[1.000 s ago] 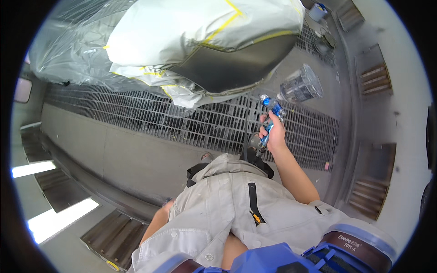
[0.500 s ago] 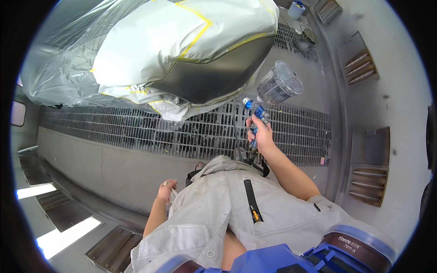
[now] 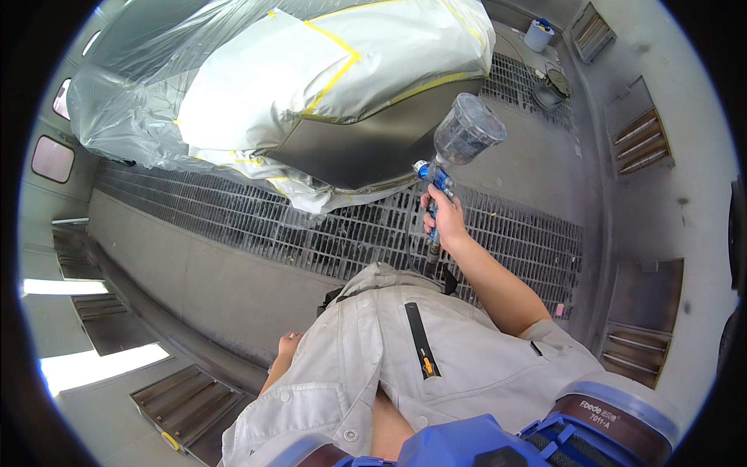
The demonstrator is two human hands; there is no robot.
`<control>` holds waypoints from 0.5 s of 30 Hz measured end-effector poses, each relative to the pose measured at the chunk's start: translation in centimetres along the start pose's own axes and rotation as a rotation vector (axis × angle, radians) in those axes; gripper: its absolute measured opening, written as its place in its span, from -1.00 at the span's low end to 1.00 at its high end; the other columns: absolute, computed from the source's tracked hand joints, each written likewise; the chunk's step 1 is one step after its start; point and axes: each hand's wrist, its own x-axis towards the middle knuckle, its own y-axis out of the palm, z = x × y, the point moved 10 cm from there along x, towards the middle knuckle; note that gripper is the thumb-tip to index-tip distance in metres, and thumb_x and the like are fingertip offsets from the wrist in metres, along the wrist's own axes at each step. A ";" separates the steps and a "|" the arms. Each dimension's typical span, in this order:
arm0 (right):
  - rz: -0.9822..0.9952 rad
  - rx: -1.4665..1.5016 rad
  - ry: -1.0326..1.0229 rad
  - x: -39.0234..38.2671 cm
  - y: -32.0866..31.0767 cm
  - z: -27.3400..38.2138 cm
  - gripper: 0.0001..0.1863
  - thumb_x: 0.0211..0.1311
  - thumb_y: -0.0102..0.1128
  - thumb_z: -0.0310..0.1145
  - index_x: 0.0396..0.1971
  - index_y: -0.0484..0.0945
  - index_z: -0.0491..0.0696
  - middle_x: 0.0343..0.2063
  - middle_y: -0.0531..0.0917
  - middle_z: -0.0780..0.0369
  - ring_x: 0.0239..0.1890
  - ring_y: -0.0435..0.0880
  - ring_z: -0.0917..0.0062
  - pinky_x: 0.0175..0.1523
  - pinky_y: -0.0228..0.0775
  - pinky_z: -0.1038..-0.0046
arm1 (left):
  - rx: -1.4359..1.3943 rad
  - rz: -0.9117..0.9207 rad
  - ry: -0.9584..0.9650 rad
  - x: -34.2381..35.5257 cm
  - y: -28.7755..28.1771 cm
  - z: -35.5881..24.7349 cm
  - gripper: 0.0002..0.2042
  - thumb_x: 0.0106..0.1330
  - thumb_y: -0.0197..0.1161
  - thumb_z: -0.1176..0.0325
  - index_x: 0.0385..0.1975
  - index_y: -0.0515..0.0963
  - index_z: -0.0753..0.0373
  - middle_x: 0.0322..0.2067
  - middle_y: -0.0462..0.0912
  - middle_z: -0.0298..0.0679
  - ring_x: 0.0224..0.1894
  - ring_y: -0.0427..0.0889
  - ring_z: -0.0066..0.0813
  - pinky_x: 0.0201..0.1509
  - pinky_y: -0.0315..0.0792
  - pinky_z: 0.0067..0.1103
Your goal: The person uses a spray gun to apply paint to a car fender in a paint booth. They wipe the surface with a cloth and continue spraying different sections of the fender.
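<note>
My right hand (image 3: 446, 214) grips a blue-and-silver spray gun (image 3: 436, 177), with a paint-smeared translucent cup (image 3: 468, 128) on top and a hose hanging from its handle. The gun is held in front of the dark grey, satin-looking panel (image 3: 354, 152) of a vehicle part; whether they touch, I cannot see, but a gap seems likely. White paper with yellow tape (image 3: 249, 78) and clear plastic sheeting (image 3: 124, 109) surround that panel. My left hand (image 3: 289, 342), low beside my jacket, has curled fingers; what they hold, if anything, is unclear.
A metal floor grate (image 3: 358, 226) runs beneath the wrapped vehicle. A blue-and-white container (image 3: 538, 37) and a metal pot (image 3: 551, 92) stand at upper right. Slatted vents (image 3: 638, 140) and lit panels line the booth walls. Blue respirator cartridges sit at the lower edge.
The view has shifted. My right hand and spray gun have moved left, the cup now overlapping the panel's right end. My left hand rose into view, then dropped slightly.
</note>
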 end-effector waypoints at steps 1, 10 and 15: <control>0.032 -0.003 -0.004 0.2 -0.1 0.3 -0.65 0.54 0.22 -0.08 -0.32 0.52 -0.07 -0.37 0.58 0.30 -0.69 0.39 0.61 -0.54 0.26 0.44 | -0.042 -0.012 0.069 -1.1 0.2 -2.0 -0.62 0.31 0.48 0.09 -0.13 0.77 0.31 -0.27 0.85 -0.11 -0.21 0.81 -0.31 -0.06 0.64 -0.34; 0.052 0.002 -0.001 -1.1 -5.1 1.2 -0.66 0.57 0.19 -0.08 -0.31 0.52 -0.05 -0.34 0.59 0.31 -0.67 0.38 0.63 -0.52 0.28 0.45 | 0.097 -0.041 -0.025 -10.0 6.5 -12.1 -0.66 0.30 0.48 0.09 -0.19 0.77 0.29 -0.36 0.83 -0.17 -0.31 0.78 -0.39 -0.14 0.64 -0.38; 0.031 0.047 -0.025 -2.8 -7.4 1.9 -0.67 0.58 0.17 -0.11 -0.33 0.53 -0.06 -0.35 0.59 0.31 -0.69 0.38 0.61 -0.52 0.29 0.43 | 0.129 0.048 -0.001 -12.8 9.4 -11.4 -0.69 0.32 0.47 0.11 -0.19 0.77 0.24 -0.37 0.83 -0.16 -0.30 0.78 -0.41 -0.13 0.63 -0.41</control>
